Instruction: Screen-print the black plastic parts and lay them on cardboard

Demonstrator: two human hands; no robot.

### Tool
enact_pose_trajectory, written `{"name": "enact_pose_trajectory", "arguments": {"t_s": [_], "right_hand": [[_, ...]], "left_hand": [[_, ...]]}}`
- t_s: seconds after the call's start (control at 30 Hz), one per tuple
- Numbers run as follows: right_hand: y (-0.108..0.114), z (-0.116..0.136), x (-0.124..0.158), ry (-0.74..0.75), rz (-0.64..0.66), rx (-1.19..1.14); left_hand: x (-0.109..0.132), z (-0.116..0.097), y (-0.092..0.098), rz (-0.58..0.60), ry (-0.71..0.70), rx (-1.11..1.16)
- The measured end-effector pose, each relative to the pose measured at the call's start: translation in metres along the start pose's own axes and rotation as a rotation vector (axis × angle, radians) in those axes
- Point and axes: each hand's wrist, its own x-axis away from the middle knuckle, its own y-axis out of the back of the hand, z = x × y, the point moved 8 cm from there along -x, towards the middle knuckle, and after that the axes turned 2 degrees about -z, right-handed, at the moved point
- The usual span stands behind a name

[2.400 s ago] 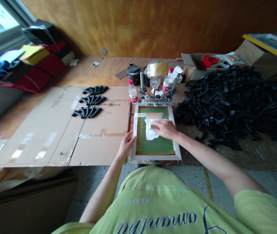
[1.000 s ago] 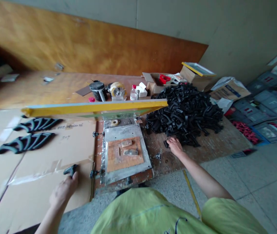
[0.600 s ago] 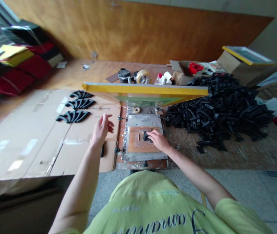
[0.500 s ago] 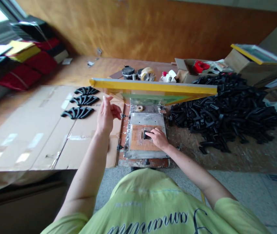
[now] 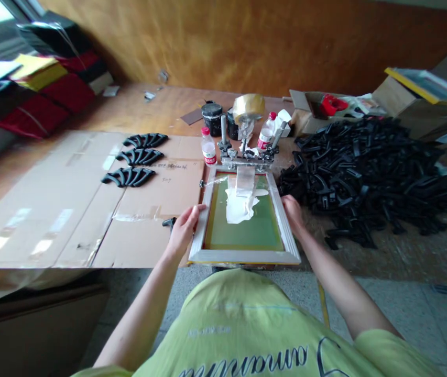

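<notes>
A screen printing frame [image 5: 292, 246] with a grey metal rim and green mesh [image 5: 242, 235] lies lowered over the base plate, hiding it. White ink [image 5: 239, 209] is smeared on the mesh below a squeegee blade [image 5: 246, 180]. My left hand [image 5: 184, 228] is closed at the frame's left edge, thumb near the rim. A black curved plastic part [image 5: 169, 222] sticks out behind that hand; whether the hand holds it or it lies on the cardboard, I cannot tell. At the right edge, my right hand [image 5: 293, 213] grips the rim, its fingers partly hidden.
Rows of black curved parts [image 5: 129, 177] lie on cardboard [image 5: 69, 193] at left. A large heap of black parts [image 5: 357, 178] fills the right. Behind the frame stand a metal clamp [image 5: 247, 161], bottles [image 5: 208, 147], ink tubs [image 5: 212, 119] and a tape roll [image 5: 249, 107].
The raised screen has swung down over the base plate. My right hand left the black part on the plate and moved to the frame's right edge; my left hand came down to its left edge.
</notes>
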Motion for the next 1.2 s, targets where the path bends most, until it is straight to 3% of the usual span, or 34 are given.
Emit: {"name": "enact_pose_trajectory", "arguments": {"t_s": [0.07, 0.13, 0.2, 0.27, 0.4, 0.53, 0.63, 0.7, 0.8, 0.87, 1.0, 1.07, 1.2], "right_hand": [[0.023, 0.013, -0.017, 0.043, -0.144, 0.095], [0.021, 0.050, -0.032, 0.211, -0.190, 0.222], [-0.004, 0.089, -0.041, 0.388, -0.094, 0.346], [-0.036, 0.110, -0.041, 0.450, 0.057, 0.456], [-0.076, 0.109, -0.013, 0.431, 0.255, 0.579], [-0.082, 0.106, 0.040, 0.654, 0.365, 0.576], [-0.077, 0.110, 0.056, 0.797, 0.463, 0.507], [-0.073, 0.110, 0.049, 0.778, 0.464, 0.487], [-0.071, 0.109, 0.037, 0.691, 0.325, 0.505], [-0.074, 0.106, 0.045, 0.696, 0.268, 0.519], [-0.081, 0.104, 0.063, 0.718, 0.318, 0.461], [-0.074, 0.110, 0.048, 0.642, 0.282, 0.418], [-0.042, 0.129, -0.013, 0.474, 0.125, 0.362]], "left_hand": [[-0.002, 0.035, -0.001, 0.022, 0.043, -0.057], [-0.009, 0.063, -0.002, 0.019, 0.052, -0.142], [-0.018, 0.080, -0.001, 0.002, 0.046, -0.218], [-0.024, 0.089, -0.001, -0.005, 0.039, -0.249], [-0.029, 0.095, 0.000, 0.004, 0.039, -0.262], [-0.030, 0.101, 0.001, 0.004, 0.041, -0.255], [-0.030, 0.103, -0.001, 0.019, 0.036, -0.262], [-0.029, 0.100, -0.003, 0.027, 0.024, -0.259], [-0.026, 0.095, -0.004, 0.026, 0.024, -0.213], [-0.023, 0.093, -0.006, 0.026, 0.042, -0.163], [-0.020, 0.089, -0.008, 0.032, 0.062, -0.114], [-0.018, 0.083, -0.007, 0.029, 0.062, -0.119], [-0.008, 0.053, -0.004, 0.049, 0.086, -0.079]]}}
